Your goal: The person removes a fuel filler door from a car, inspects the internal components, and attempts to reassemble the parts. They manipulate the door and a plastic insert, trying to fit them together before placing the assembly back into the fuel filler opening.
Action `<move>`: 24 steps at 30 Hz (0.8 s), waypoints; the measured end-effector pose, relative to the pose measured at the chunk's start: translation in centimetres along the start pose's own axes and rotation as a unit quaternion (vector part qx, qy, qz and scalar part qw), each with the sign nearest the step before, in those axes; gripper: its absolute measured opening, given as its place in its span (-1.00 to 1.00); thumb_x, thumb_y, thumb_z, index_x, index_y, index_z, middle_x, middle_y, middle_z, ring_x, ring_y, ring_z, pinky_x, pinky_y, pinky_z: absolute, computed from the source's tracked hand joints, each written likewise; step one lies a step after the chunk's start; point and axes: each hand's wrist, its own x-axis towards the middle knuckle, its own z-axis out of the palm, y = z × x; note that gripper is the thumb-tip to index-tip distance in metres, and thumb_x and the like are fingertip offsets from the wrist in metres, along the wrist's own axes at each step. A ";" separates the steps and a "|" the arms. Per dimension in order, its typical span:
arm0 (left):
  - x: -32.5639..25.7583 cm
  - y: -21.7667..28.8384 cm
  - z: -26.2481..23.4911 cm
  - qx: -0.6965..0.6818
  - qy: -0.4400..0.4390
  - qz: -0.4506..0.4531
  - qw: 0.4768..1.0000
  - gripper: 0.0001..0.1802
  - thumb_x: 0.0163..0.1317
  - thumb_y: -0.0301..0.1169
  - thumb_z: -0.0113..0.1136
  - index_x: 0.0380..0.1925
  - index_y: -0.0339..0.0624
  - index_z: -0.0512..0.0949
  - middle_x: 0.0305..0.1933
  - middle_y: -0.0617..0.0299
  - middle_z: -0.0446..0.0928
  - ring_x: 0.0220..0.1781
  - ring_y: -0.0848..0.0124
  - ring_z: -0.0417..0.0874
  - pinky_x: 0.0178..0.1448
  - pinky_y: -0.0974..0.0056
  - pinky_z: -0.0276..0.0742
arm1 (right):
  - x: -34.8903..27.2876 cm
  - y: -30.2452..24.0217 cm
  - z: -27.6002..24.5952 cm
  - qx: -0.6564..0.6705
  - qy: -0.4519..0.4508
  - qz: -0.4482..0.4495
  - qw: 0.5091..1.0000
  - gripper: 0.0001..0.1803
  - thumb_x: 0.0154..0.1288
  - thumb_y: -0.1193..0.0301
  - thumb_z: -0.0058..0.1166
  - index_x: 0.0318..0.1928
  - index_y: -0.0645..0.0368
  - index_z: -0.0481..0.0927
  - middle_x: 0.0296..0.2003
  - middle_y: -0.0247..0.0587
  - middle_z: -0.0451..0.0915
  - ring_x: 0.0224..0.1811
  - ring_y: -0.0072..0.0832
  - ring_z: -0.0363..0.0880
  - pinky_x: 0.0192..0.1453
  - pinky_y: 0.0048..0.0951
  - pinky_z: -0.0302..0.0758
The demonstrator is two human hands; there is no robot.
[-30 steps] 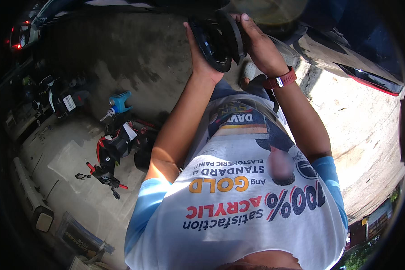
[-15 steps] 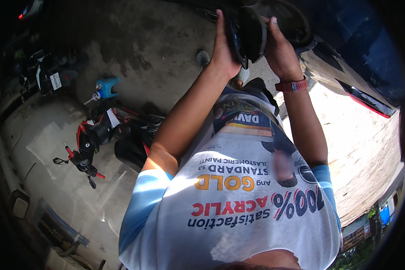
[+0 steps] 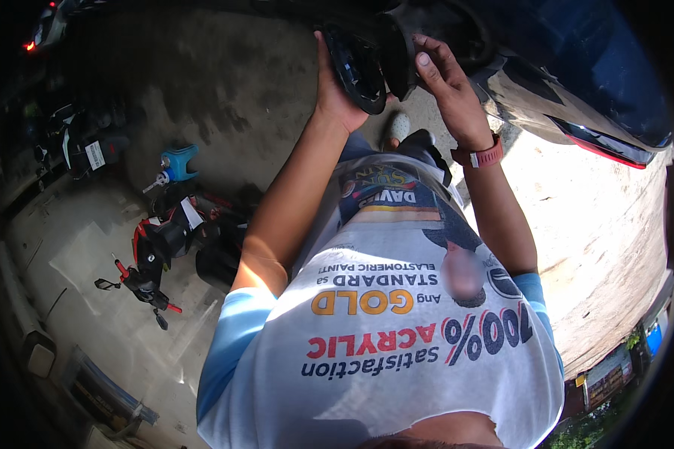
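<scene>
My left hand (image 3: 335,97) is closed round the outer side of a black oval shell (image 3: 358,71), tilted so that its hollow inner face shows. Just to its right stands a black curved housing (image 3: 398,60) beside the dark car; whether the two pieces touch, I cannot tell. With bent fingers and thumb, my right hand (image 3: 451,90) grips the right edge of that housing. The lower end of the housing hangs free, while its far side is lost in shadow.
A dark blue car (image 3: 606,67) with a red-edged lamp (image 3: 603,146) fills the far right. On the left are a red and black motorcycle (image 3: 153,251), a blue plastic object (image 3: 178,163) and another parked motorcycle (image 3: 82,146). My shoe (image 3: 399,126) is below my hands.
My left hand has moved left with the shell and turned its hollow face into view. My right fingers have shifted from behind the housing onto its near edge.
</scene>
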 end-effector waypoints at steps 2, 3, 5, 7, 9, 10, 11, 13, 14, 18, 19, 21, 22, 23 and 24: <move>0.4 0.6 -2.7 -0.115 -0.114 -0.047 0.986 -0.02 0.21 0.62 -0.17 0.21 0.06 0.58 0.16 0.08 0.65 0.19 0.01 0.66 0.24 -0.24 0.58 | -0.8 -0.5 0.4 -0.009 -0.014 -0.033 0.999 -0.35 0.45 0.17 0.30 0.34 0.31 0.40 0.16 -0.13 0.61 0.23 -0.45 0.56 0.37 -0.37 0.43; 0.7 0.8 -4.2 -0.171 -0.169 -0.075 0.968 0.00 0.19 0.64 -0.17 0.21 0.06 0.59 0.17 0.04 0.64 0.21 -0.05 0.64 0.26 -0.31 0.55 | -1.0 -0.2 0.5 -0.028 -0.021 -0.048 0.998 -0.37 0.45 0.22 0.31 0.34 0.32 0.40 0.15 -0.13 0.61 0.21 -0.45 0.57 0.34 -0.38 0.46; 0.4 1.3 -5.2 -0.081 -0.069 -0.068 0.992 0.05 0.16 0.67 -0.18 0.21 0.03 0.59 0.17 -0.07 0.63 0.27 -0.19 0.57 0.33 -0.45 0.39 | -1.4 0.8 0.8 -0.006 0.001 -0.053 0.999 -0.46 0.43 0.34 0.32 0.29 0.32 0.46 0.05 -0.15 0.67 0.07 -0.50 0.64 0.17 -0.47 0.56; 0.0 2.0 -6.1 -0.037 -0.015 -0.068 0.997 0.08 0.13 0.68 -0.18 0.22 0.00 0.59 0.20 -0.18 0.60 0.33 -0.31 0.49 0.40 -0.55 0.24 | -1.7 1.4 0.6 -0.064 0.070 -0.059 0.994 -0.52 0.46 0.32 0.30 0.24 0.31 0.51 -0.04 -0.20 0.69 -0.03 -0.55 0.65 0.07 -0.50 0.58; 0.0 3.0 -6.5 -0.044 -0.008 -0.080 0.996 0.09 0.12 0.69 -0.17 0.24 -0.01 0.59 0.23 -0.27 0.57 0.39 -0.40 0.40 0.46 -0.61 0.09 | -1.7 1.0 0.1 -0.090 0.120 -0.050 0.987 -0.56 0.48 0.29 0.27 0.21 0.29 0.55 -0.13 -0.25 0.71 -0.12 -0.60 0.66 -0.02 -0.52 0.59; 0.2 3.5 -7.0 -0.049 -0.040 -0.097 0.993 0.09 0.13 0.69 -0.18 0.25 0.00 0.58 0.25 -0.27 0.56 0.41 -0.40 0.38 0.47 -0.62 0.08 | -1.8 0.8 -0.2 -0.089 0.137 -0.036 0.986 -0.57 0.49 0.28 0.26 0.20 0.29 0.57 -0.17 -0.27 0.71 -0.17 -0.62 0.65 -0.05 -0.53 0.58; 0.5 3.9 -7.7 -0.053 -0.069 -0.117 0.989 0.09 0.13 0.68 -0.18 0.26 0.01 0.58 0.27 -0.26 0.55 0.43 -0.40 0.36 0.47 -0.62 0.06 | -2.0 0.9 -0.2 -0.085 0.157 -0.020 0.984 -0.58 0.50 0.26 0.25 0.18 0.28 0.58 -0.21 -0.30 0.71 -0.21 -0.63 0.65 -0.09 -0.54 0.58; 1.2 4.9 -8.5 -0.045 -0.109 -0.154 0.981 0.09 0.14 0.68 -0.18 0.28 0.02 0.57 0.31 -0.26 0.53 0.46 -0.40 0.33 0.47 -0.63 0.05 | -2.0 1.8 0.0 -0.092 0.206 -0.029 0.974 -0.57 0.51 0.23 0.23 0.19 0.29 0.58 -0.25 -0.32 0.69 -0.25 -0.65 0.64 -0.12 -0.55 0.57; 1.3 5.3 -8.6 -0.034 -0.117 -0.167 0.978 0.08 0.15 0.67 -0.18 0.29 0.03 0.56 0.32 -0.26 0.52 0.48 -0.40 0.31 0.47 -0.64 0.04 | -2.0 2.1 0.2 -0.096 0.226 -0.030 0.969 -0.56 0.51 0.21 0.22 0.19 0.29 0.58 -0.27 -0.32 0.69 -0.28 -0.66 0.64 -0.14 -0.55 0.57; 0.5 7.9 -7.8 0.000 -0.100 -0.208 0.973 0.05 0.17 0.63 -0.13 0.32 0.05 0.53 0.35 -0.23 0.50 0.52 -0.40 0.25 0.45 -0.69 0.04 | -2.7 1.6 2.8 -0.161 0.321 -0.047 0.932 -0.39 0.50 0.12 0.23 0.36 0.24 0.45 0.01 -0.11 0.70 -0.21 -0.51 0.68 -0.06 -0.46 0.59; 0.4 8.6 -8.0 0.009 -0.108 -0.216 0.970 0.01 0.19 0.61 -0.10 0.33 0.07 0.51 0.33 -0.18 0.52 0.49 -0.35 0.31 0.41 -0.67 0.12 | -3.0 2.6 3.6 -0.159 0.366 -0.066 0.914 -0.36 0.50 0.10 0.22 0.39 0.23 0.42 0.09 -0.09 0.67 -0.15 -0.48 0.66 -0.02 -0.45 0.59; 0.2 9.9 -8.5 0.028 -0.124 -0.232 0.964 -0.06 0.22 0.57 -0.05 0.33 0.12 0.49 0.28 -0.08 0.57 0.43 -0.25 0.44 0.35 -0.63 0.30 | -3.8 4.0 5.2 -0.124 0.450 -0.076 0.881 -0.33 0.51 0.07 0.20 0.42 0.23 0.40 0.18 -0.07 0.64 -0.08 -0.46 0.64 0.04 -0.44 0.57; 0.1 10.5 -8.6 0.033 -0.139 -0.235 0.961 -0.05 0.23 0.56 -0.05 0.38 0.15 0.43 0.31 -0.09 0.54 0.45 -0.26 0.41 0.36 -0.63 0.28 | -4.3 4.5 6.4 -0.087 0.490 -0.072 0.864 -0.34 0.52 0.07 0.19 0.41 0.23 0.40 0.19 -0.07 0.63 -0.06 -0.46 0.63 0.05 -0.45 0.57; -0.2 11.2 -8.6 0.039 -0.152 -0.238 0.959 -0.04 0.23 0.56 -0.05 0.43 0.18 0.37 0.34 -0.10 0.51 0.48 -0.28 0.37 0.37 -0.64 0.27 | -5.4 5.3 7.6 -0.035 0.501 -0.032 0.864 -0.40 0.55 0.09 0.16 0.36 0.25 0.44 0.20 -0.06 0.62 -0.09 -0.50 0.61 0.07 -0.45 0.57; -0.3 11.9 -8.8 0.044 -0.165 -0.240 0.956 -0.02 0.23 0.56 -0.05 0.48 0.22 0.31 0.38 -0.11 0.48 0.50 -0.30 0.33 0.39 -0.64 0.25 | -6.5 6.2 8.7 -0.039 0.493 -0.009 0.869 -0.43 0.55 0.12 0.17 0.33 0.25 0.46 0.19 -0.05 0.62 -0.07 -0.50 0.61 0.07 -0.45 0.57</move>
